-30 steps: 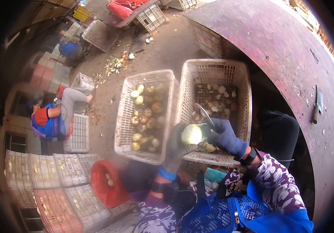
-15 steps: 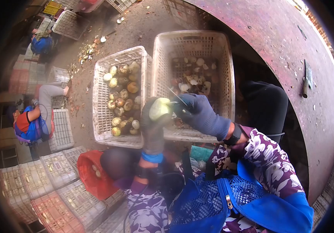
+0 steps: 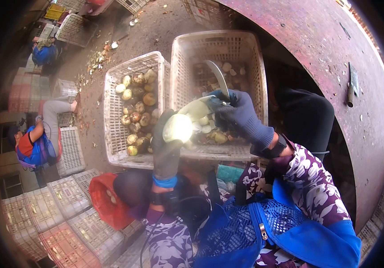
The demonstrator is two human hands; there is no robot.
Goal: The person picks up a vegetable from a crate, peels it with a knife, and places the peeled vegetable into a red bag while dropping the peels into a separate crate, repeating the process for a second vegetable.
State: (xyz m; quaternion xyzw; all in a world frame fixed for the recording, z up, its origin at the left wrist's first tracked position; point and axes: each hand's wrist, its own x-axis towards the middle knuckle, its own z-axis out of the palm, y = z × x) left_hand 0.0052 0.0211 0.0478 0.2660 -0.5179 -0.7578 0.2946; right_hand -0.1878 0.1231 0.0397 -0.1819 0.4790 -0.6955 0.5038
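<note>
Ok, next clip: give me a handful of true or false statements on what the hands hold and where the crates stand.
1. The left hand holds a pale round fruit. True.
2. The right hand holds a knife with its blade pointing up. True.
3. Both hands are bare. False: both wear dark gloves.
4. The left crate holds nothing. False: it holds many round fruits.
5. The right crate holds cut pieces. True.
6. A cleaver lies inside the right crate. False: it lies on the reddish table.

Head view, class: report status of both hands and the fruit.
Left hand gripping pale peeled fruit. Right hand gripping curved knife, blade raised. Two crates below; nothing blocking.
</note>
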